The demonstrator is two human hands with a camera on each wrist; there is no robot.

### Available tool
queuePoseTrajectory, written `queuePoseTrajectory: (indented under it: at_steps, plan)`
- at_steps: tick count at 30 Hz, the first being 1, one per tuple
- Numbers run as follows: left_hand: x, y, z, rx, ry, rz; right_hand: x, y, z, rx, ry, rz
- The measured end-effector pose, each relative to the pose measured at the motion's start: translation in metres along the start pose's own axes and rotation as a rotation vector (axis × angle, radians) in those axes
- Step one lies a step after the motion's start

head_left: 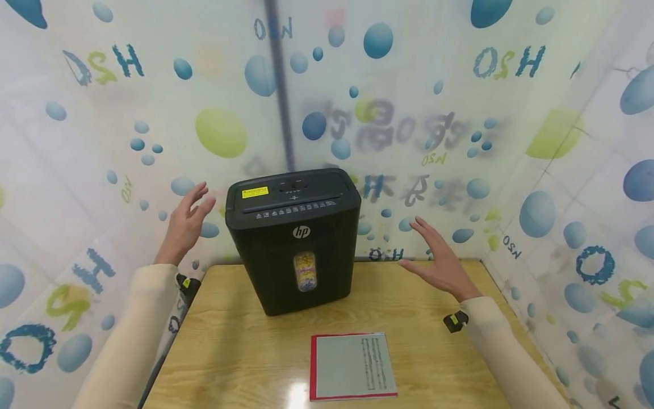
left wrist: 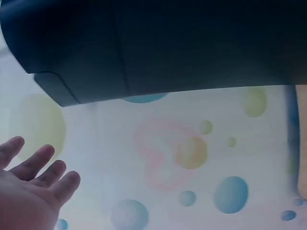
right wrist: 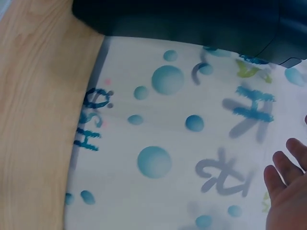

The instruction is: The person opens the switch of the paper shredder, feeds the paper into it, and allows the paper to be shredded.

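A black HP paper shredder (head_left: 293, 236) stands upright at the back of the wooden table (head_left: 230, 352), with coloured shreds showing in its small front window. My left hand (head_left: 186, 222) hovers open to the left of its lid, fingers spread, apart from it. My right hand (head_left: 440, 259) hovers open to its right, lower down, also touching nothing. In the left wrist view the left hand (left wrist: 29, 189) is below the shredder's dark body (left wrist: 153, 43). The right wrist view shows my right fingers (right wrist: 288, 189) near the shredder (right wrist: 192, 21).
A red folder with a grey printed sheet (head_left: 352, 366) lies flat near the table's front edge. Bubble-patterned curtain walls (head_left: 562, 170) close in the table at the back and on both sides.
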State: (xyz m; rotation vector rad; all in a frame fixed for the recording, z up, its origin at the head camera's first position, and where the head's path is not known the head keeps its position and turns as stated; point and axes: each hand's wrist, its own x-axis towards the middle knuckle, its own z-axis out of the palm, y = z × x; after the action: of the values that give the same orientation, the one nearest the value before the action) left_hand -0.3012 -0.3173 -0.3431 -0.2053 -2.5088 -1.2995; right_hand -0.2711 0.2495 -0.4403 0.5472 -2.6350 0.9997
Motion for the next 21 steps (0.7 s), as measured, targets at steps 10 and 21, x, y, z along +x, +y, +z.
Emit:
queuePoseTrajectory:
  at_steps: [10,21]
  plan:
    - [0.023,0.048,-0.002,0.132,-0.096,-0.046,0.027,-0.030,-0.001,0.008,-0.016,-0.085]
    - [0.049,0.081,0.007,0.256,-0.200,-0.055,0.056,-0.056,0.001,0.029,0.002,-0.197]
